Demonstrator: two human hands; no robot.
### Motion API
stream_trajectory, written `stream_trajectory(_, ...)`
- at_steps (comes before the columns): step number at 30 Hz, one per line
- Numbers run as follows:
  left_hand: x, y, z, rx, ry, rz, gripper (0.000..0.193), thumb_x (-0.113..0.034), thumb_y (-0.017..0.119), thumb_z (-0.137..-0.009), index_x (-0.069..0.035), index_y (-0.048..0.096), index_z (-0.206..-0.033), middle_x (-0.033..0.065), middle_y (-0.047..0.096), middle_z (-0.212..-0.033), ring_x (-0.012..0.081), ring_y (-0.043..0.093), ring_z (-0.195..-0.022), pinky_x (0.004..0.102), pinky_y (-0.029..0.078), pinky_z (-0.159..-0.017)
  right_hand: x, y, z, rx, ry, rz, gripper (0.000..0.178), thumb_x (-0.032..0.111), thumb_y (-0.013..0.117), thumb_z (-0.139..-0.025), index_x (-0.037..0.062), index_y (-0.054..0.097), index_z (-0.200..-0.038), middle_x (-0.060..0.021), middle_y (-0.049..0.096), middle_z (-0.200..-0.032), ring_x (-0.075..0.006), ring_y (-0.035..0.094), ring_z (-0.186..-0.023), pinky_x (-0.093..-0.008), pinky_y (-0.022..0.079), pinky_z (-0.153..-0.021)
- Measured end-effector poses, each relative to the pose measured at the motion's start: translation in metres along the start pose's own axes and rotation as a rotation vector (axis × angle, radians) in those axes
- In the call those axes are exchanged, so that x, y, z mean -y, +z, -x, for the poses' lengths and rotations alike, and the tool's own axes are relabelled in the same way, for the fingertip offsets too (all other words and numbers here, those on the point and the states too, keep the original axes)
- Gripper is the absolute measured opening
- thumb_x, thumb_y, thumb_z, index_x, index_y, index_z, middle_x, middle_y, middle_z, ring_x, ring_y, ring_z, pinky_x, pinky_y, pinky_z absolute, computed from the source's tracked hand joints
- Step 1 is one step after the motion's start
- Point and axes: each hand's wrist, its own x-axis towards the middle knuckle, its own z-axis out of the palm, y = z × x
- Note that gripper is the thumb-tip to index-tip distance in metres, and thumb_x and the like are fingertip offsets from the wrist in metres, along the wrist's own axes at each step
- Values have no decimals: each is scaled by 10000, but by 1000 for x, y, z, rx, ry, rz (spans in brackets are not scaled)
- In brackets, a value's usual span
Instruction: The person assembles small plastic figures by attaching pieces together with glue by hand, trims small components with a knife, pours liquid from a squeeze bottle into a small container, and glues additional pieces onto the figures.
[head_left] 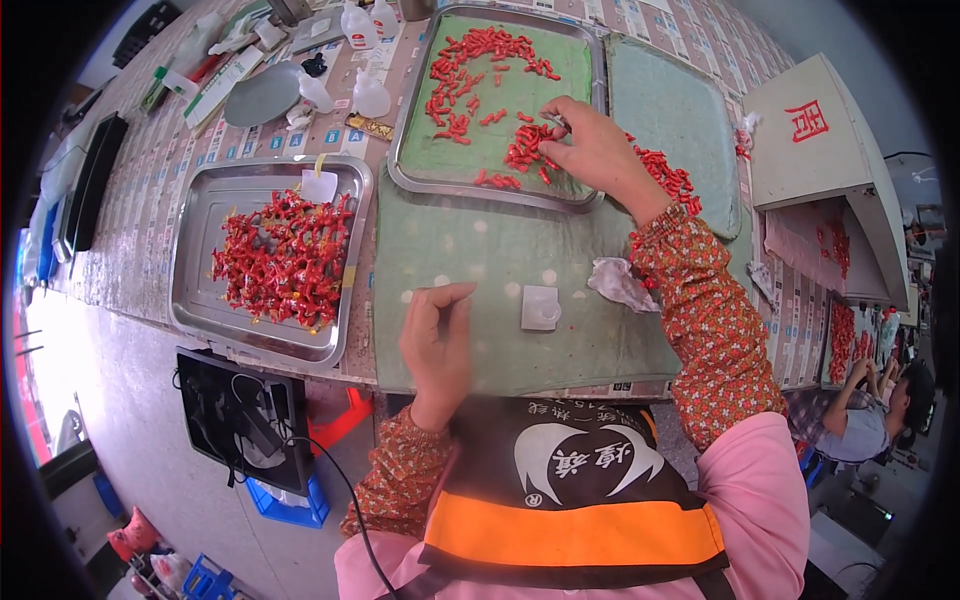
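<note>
Over the far metal tray, which is lined with green cloth, my right hand bends its thumb and fingers together. Its fingertips are at a heap of small red pieces; what they pinch is too small to make out. More red pieces lie scattered in a curve across that tray. My left hand rests near the front of the green table cloth, its fingers loosely bent and the index stretched out, with nothing visible in it. Right of it lies a small white square with a round clear shape on it.
Left stands a metal tray of glossy red pieces. Crumpled white tissue and another red pile lie near my right forearm. White bottles stand far left; a white box-like hood is at right. Another person sits beyond.
</note>
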Motion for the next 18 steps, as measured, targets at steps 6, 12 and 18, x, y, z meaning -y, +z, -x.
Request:
stream_trajectory(6,4,-1,3,21,26,-18,116,3,627,-988,-7,689,-1085,42,608,-949,121,561,-833,251,455,-761,18,2,-1,257,-34,39,765,321,883,-738,138,526,-1389,-222,536,-1304,-368,612,-1195,-401,499,-1034)
stream_trajectory(12,4,-1,2,31,20,-23,119,1,629,-988,-11,693,-1087,38,605,-946,118,556,-825,250,452,-754,6,4,-7,291,-105,-61,470,250,823,-808,94,618,-1201,-155,611,-1129,-308,630,-1029,-392,520,-918)
stream_trajectory(18,3,-1,3,23,9,-22,119,-4,632,-988,-14,695,-1089,33,607,-949,114,556,-828,249,453,-755,-8,15,-4,164,-113,-109,238,152,731,-850,37,621,-1027,-132,633,-939,-276,633,-899,-393,518,-826)
